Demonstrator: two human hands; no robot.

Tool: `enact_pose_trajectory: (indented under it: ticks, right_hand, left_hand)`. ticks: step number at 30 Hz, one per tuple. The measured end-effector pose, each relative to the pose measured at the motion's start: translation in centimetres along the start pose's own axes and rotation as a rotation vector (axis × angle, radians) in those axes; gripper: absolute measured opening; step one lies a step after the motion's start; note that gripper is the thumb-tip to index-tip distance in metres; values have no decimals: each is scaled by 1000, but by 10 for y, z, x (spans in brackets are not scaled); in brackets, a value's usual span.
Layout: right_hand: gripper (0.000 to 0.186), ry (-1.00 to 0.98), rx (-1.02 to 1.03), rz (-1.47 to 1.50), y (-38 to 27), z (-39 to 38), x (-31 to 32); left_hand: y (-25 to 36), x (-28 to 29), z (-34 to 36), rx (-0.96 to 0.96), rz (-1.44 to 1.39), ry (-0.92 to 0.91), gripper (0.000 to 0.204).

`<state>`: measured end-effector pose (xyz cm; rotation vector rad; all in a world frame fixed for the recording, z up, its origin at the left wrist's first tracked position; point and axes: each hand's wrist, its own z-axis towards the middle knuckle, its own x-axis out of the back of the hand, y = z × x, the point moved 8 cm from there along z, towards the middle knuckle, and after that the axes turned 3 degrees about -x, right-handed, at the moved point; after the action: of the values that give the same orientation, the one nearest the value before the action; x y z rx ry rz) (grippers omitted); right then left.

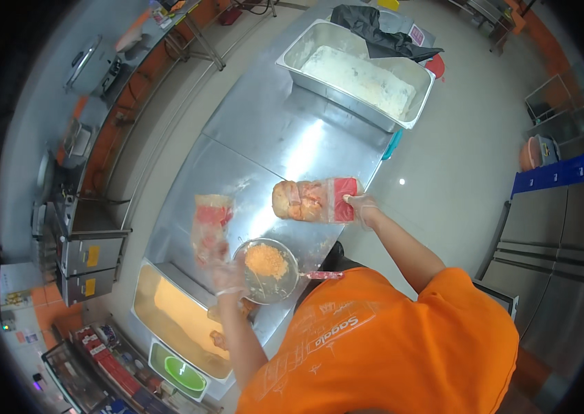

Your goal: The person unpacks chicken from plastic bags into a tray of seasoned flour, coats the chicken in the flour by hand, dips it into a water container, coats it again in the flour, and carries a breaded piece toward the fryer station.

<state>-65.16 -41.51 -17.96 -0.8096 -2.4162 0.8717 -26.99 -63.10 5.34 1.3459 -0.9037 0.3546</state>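
Note:
My right hand (362, 209), in a clear glove, grips the red-printed end of a clear plastic bag of raw chicken pieces (304, 201) lying along the steel table. My left hand (226, 277), also gloved, is smeared by motion, so its fingers cannot be made out. It is at the near end of a second clear and red plastic bag (211, 222), whose lower part is blurred. Beside that hand sits a round mesh strainer (277, 288) holding orange crumbs (266, 261). Its red-wrapped handle (324, 274) points toward my body.
At my left, a steel pan (142, 301) holds orange-tan powder and some coated pieces. A smaller pan with a green bowl (185, 373) adjoins it. A deep pan of white flour (357, 77) stands at the table's far end, black plastic (375, 31) over its rim.

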Motion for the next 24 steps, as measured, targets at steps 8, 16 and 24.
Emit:
enact_pose_trajectory:
  ticks: [8,16,24]
  right_hand:
    - [34,-82,252,-538,-122,-75,-57]
    - [24,-211,365,-94,-177,-141,-104]
    - [19,-525,275,211,-196,-122,-72]
  left_hand:
    - [92,-140,-35,-97,24,-546,68]
    - [102,-132,1,-128,346,21,44]
    - [113,-163,37,-316,-52,143,25]
